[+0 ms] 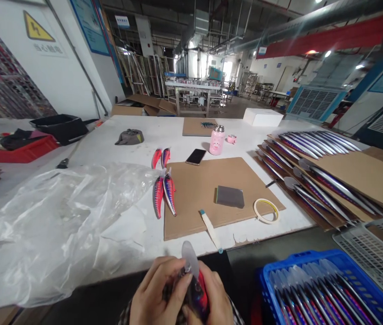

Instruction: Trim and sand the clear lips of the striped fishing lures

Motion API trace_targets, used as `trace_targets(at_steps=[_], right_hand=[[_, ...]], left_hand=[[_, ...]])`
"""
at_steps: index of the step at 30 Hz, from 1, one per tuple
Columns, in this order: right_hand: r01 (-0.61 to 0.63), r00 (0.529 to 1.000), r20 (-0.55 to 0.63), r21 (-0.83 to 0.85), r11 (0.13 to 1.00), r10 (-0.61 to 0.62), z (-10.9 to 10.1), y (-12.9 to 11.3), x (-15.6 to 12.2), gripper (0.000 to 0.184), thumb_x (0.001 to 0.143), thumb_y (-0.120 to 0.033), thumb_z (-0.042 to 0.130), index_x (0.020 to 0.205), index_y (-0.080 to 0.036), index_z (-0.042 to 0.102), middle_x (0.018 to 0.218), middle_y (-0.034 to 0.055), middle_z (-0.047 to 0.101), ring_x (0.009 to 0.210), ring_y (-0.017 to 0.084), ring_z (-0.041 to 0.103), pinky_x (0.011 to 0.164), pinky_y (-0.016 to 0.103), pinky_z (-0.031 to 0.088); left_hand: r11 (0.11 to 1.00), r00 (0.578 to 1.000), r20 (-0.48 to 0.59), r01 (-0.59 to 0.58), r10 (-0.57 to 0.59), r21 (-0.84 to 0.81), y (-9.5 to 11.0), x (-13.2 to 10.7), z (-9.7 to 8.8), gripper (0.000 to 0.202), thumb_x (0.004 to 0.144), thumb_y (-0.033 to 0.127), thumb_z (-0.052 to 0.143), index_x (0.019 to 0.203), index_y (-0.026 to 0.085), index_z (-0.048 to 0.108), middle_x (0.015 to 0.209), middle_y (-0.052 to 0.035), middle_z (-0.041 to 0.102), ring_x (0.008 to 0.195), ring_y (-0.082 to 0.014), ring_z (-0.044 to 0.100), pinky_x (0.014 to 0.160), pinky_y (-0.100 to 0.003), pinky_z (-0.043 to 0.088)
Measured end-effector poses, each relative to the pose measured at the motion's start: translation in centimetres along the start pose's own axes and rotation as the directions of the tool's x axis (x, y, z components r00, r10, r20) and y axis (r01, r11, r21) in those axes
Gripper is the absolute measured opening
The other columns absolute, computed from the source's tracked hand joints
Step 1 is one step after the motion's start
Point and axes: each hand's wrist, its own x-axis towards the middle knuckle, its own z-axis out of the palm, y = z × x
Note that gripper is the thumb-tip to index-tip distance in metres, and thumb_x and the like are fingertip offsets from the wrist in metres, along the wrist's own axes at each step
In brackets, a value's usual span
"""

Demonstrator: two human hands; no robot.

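Note:
Both hands are together at the bottom middle, just off the table's near edge. Between them is a fishing lure [196,289], dark with red and purple, its clear diving lip pointing up. My left hand [161,289] pinches near the base of the lip with thumb and forefinger. My right hand [217,293] wraps the lure's body from the other side; part of the body is hidden by the fingers. Ahead on the table, two red striped lures [158,197] lie at the left edge of a cardboard sheet [188,225], with two smaller-looking lures [156,158] beyond them.
On the cardboard lie a grey sanding pad [230,197], a tape roll [266,211] and a white-handled tool [210,228]. A phone [196,156] and pink bottle [217,141] stand behind. Plastic sheeting [59,216] covers the left. Lures fill a blue basket [300,257] and stacked cardboard [374,176] at right.

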Motion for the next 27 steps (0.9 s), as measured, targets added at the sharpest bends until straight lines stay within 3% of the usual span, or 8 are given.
trace_targets(at_steps=[5,9,13,16,20,27], right_hand=[[0.101,0.992,0.080,0.011,0.995,-0.102,0.0,0.7,0.8,0.072,0.068,-0.019,0.067,0.136,-0.023,0.044,0.126,0.0061,0.063,0.112,0.031,0.061,0.097,0.041,0.050],[0.113,0.989,0.093,-0.009,0.994,-0.112,0.0,0.7,0.9,0.073,0.065,-0.016,0.065,0.134,-0.021,0.044,0.126,0.0071,0.062,0.111,0.031,0.061,0.096,0.042,0.050],[0.084,0.991,0.106,-0.022,0.996,-0.081,0.0,0.5,0.9,0.078,0.060,-0.009,0.063,0.134,-0.023,0.043,0.124,0.0066,0.064,0.109,0.030,0.062,0.096,0.042,0.050],[0.062,0.993,0.106,-0.026,0.998,-0.059,-0.1,0.4,1.0,0.080,0.057,-0.008,0.063,0.133,-0.024,0.044,0.124,0.0058,0.064,0.110,0.030,0.062,0.096,0.041,0.051],[0.034,0.992,0.124,-0.015,0.999,-0.032,0.0,0.2,1.0,0.083,0.053,-0.005,0.059,0.133,-0.025,0.045,0.120,0.0048,0.065,0.109,0.030,0.062,0.097,0.043,0.050],[0.062,0.988,0.144,0.019,0.998,-0.065,-0.3,-0.3,1.0,0.082,0.055,-0.006,0.054,0.135,-0.022,0.041,0.117,0.0070,0.065,0.109,0.028,0.062,0.095,0.042,0.051]], left_hand=[[0.996,0.997,-0.013,0.073,-0.074,-0.056,-0.2,0.0,0.4,0.011,0.081,0.017,0.059,0.089,0.024,0.062,0.081,0.0012,0.062,0.068,-0.0122,0.062,0.063,-0.018,0.051],[0.946,0.981,0.019,0.189,-0.191,-0.264,-0.8,-0.3,0.7,0.014,0.082,0.016,0.056,0.092,0.026,0.060,0.085,0.0014,0.060,0.074,-0.0134,0.063,0.067,-0.020,0.052],[0.835,0.961,0.131,0.276,-0.243,-0.476,-1.4,-0.4,0.3,0.010,0.081,0.018,0.061,0.087,0.026,0.062,0.084,0.0018,0.058,0.073,-0.0123,0.061,0.065,-0.019,0.052],[0.722,0.914,0.228,0.404,-0.334,-0.562,-1.7,-0.7,-0.2,0.012,0.077,0.026,0.068,0.089,0.025,0.067,0.087,0.0011,0.060,0.073,-0.0122,0.060,0.068,-0.019,0.051],[0.581,0.853,0.245,0.499,-0.461,-0.643,-2.0,-1.4,-0.5,0.022,0.081,0.040,0.063,0.093,0.023,0.071,0.093,-0.0022,0.063,0.077,-0.0150,0.061,0.073,-0.023,0.053],[0.610,0.833,0.234,0.532,-0.501,-0.586,-1.8,-1.1,-0.5,0.014,0.073,0.032,0.071,0.083,0.022,0.072,0.088,0.0000,0.065,0.075,-0.0139,0.061,0.067,-0.020,0.053]])
